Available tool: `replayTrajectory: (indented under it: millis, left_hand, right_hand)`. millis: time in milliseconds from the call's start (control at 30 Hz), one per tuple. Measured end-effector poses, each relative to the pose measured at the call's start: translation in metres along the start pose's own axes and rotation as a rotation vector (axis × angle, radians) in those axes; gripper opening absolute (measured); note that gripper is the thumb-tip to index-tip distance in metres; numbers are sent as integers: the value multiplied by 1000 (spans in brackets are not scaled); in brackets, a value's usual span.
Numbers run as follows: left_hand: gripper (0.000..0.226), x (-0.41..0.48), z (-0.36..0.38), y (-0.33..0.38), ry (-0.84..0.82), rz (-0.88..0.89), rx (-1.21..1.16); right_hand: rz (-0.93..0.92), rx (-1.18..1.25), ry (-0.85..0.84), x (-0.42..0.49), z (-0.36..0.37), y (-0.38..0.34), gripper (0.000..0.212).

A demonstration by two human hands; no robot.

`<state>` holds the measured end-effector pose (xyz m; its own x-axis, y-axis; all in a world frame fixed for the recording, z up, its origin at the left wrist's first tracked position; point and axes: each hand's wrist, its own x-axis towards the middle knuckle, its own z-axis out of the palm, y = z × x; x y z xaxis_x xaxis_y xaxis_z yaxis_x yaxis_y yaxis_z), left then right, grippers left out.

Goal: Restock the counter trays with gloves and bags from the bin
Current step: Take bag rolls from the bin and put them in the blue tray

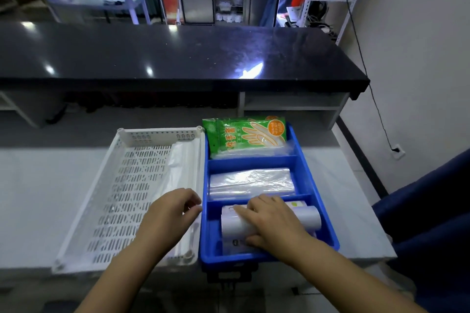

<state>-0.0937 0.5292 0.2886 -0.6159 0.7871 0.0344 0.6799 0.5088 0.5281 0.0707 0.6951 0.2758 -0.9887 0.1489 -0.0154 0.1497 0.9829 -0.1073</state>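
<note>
Right hand (269,221) gripping bag roll (308,216) in blue tray (254,161) nearest compartment, at table (38,198) near edge; left hand (170,208) curling at white tray (84,211) right rim (hold unclear); glove pack (244,134) leaning in far compartment

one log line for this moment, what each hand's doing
right hand holds bag roll in blue tray near compartment | left hand at white basket right rim, grip unclear | glove pack far compartment

Both bare arms reach forward, the left hand (173,213) with curled fingers, the right hand (269,223) palm down, gripping a roll (310,216).
</note>
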Motion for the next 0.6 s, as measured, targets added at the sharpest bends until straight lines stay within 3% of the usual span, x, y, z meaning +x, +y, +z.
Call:
replayTrajectory:
  millis: [367, 600]
  left_hand:
    - [7, -23, 2, 7, 44, -98, 33]
    - [4, -84, -10, -4, 242, -428, 152]
  right_hand:
    - [-68, 28, -55, 9, -5, 0, 65]
    - [-311, -37, 93, 47, -21, -44, 19]
